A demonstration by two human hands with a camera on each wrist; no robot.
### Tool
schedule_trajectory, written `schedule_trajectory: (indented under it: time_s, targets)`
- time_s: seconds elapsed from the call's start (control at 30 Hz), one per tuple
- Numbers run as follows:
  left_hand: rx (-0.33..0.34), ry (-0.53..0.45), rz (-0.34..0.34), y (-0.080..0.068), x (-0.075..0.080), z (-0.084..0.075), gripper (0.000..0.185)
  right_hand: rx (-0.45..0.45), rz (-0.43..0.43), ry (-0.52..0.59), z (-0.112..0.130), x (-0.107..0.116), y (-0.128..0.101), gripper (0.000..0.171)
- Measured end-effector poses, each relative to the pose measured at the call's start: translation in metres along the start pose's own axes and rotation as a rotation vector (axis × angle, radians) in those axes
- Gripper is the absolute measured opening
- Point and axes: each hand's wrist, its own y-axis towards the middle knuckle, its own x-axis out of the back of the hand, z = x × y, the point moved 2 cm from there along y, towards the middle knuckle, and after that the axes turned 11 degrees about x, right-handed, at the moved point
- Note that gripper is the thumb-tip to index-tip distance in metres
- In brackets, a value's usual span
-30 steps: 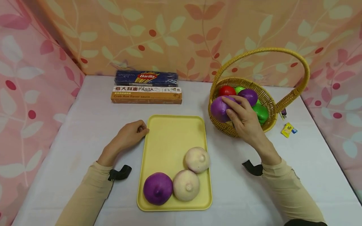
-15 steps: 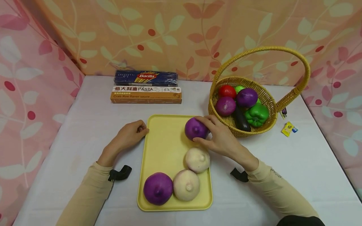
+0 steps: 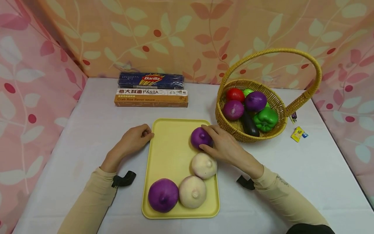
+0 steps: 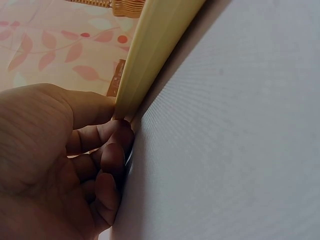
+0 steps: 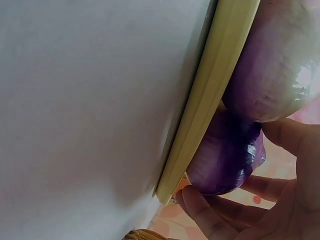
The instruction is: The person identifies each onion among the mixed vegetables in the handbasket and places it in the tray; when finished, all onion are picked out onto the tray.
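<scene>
A purple onion sits in the upper right corner of the yellow tray. My right hand holds it between thumb and fingers from the right side. In the right wrist view, the held onion touches or nearly touches the white onion beside it. My left hand pinches the tray's left rim, the thumb against the edge and the other fingers curled below it. Two white onions lie along the tray's right side, and a larger purple onion lies at the bottom left.
A wicker basket with a tall handle holds a tomato, purple onions, an eggplant and a green bell pepper. Two pasta boxes lie behind the tray. Small wrapped packets lie right of the basket.
My right hand has carried the purple onion from over the basket leftward to the tray, then slightly down into its upper right corner. The left hand stays at the tray's rim.
</scene>
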Motion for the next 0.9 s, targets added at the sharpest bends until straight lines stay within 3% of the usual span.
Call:
schedule_trajectory:
  time_s: [0.57, 0.7, 0.9]
  targets:
    - [0.0, -0.009, 0.0, -0.001, 0.0, -0.001, 0.018, 0.044, -0.035, -0.045, 0.002, 0.009, -0.002, 0.063]
    - [0.001, -0.007, 0.002, -0.002, 0.0, -0.001, 0.018, 0.069, -0.151, -0.028, -0.002, 0.022, -0.004, 0.058]
    - [-0.003, -0.011, 0.003, -0.001, 0.0, -0.001, 0.018, 0.107, -0.451, -0.013, -0.032, 0.052, -0.005, 0.049]
